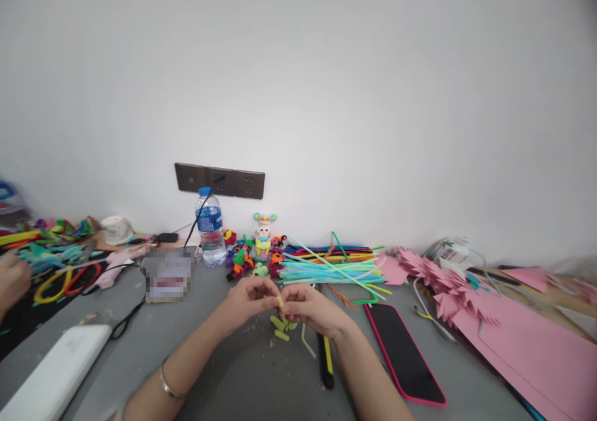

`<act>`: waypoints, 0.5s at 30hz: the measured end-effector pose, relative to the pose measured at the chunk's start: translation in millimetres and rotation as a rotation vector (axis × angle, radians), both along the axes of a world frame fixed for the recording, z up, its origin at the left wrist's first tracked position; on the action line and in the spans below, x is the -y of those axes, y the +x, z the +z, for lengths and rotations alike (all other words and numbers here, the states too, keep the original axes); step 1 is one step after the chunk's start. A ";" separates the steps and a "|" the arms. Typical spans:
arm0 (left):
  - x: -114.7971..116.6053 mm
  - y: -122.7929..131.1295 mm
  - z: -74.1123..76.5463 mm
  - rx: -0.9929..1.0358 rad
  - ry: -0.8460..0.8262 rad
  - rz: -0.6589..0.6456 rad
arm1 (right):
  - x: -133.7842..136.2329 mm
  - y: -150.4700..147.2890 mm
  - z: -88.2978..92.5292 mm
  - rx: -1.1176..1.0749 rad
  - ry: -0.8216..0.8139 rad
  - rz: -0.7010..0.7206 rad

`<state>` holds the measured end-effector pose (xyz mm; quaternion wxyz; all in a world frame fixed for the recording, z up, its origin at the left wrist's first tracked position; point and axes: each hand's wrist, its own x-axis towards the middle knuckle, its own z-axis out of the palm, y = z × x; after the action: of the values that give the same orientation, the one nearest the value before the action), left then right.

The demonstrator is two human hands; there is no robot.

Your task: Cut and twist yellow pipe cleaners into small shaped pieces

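My left hand (254, 298) and my right hand (308, 309) meet over the grey table, fingertips pinched together. Between them is a short, fuzzy yellow piece of pipe cleaner (280, 301), mostly covered by my fingers. Several yellow-green fuzzy pieces (281, 334) lie on the table just below my hands. A black-and-yellow utility knife (328, 371) rests beside my right wrist. Behind my right hand spreads a bundle of light blue pipe cleaners (329, 269). A small figurine (263, 240) stands behind my left hand.
A water bottle (211, 228) stands near the wall. To the right lie a pink-edged phone (405, 354) and pink paper (527, 352). A white power bank-like block (58, 371) is at left, near scissors (53, 287). Another person's hand (13, 281) shows at the left edge.
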<state>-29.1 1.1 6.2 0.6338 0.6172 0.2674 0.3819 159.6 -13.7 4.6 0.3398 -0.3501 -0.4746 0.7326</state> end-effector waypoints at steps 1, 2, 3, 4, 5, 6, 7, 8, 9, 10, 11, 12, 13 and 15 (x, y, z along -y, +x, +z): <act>-0.3 -0.1 -0.3 0.001 0.003 0.000 | 0.0 -0.3 -0.3 0.005 0.009 -0.001; -0.6 -0.2 -0.7 -0.003 0.010 0.002 | -0.2 -0.5 -1.1 0.011 0.018 -0.002; -1.0 -0.2 -1.0 -0.010 0.019 0.004 | -0.5 -0.5 -2.2 0.017 0.031 -0.001; -1.6 -0.2 -1.4 -0.017 0.029 0.005 | -1.0 -0.3 -3.5 0.022 0.046 0.002; -2.5 -0.3 -1.8 -0.021 0.040 0.009 | -1.6 0.0 -4.7 0.027 0.060 0.007; -3.6 -0.5 -2.3 -0.022 0.053 0.021 | -2.3 0.5 -5.7 0.034 0.074 0.007; -5.1 -1.1 -2.8 -0.021 0.064 0.045 | -2.9 1.2 -6.1 0.044 0.093 0.000; -6.9 -2.0 -3.4 -0.019 0.070 0.081 | -3.6 2.0 -5.7 0.062 0.120 -0.019; -8.9 -3.2 -4.1 -0.017 0.070 0.123 | -4.1 2.6 -4.3 0.090 0.156 -0.056; -11.0 -4.5 -4.9 -0.014 0.065 0.166 | -4.5 2.9 -1.9 0.123 0.201 -0.112; -13.2 -5.8 -5.8 -0.008 0.055 0.204 | -4.7 2.5 1.5 0.156 0.251 -0.176; -15.2 -6.8 -6.9 0.001 0.044 0.227 | -4.6 1.2 5.9 0.182 0.305 -0.238; -17.0 -7.3 -8.3 0.016 0.037 0.244 | -4.3 -1.4 11.0 0.197 0.353 -0.284; -19.9 -6.6 -11.6 0.057 0.032 0.246 | -2.6 -12.1 23.1 0.209 0.431 -0.290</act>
<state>-35.6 21.1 -5.5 0.5797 0.5787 0.3166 0.4784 147.4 -11.1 27.7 0.4569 -0.4076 -0.5970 0.5182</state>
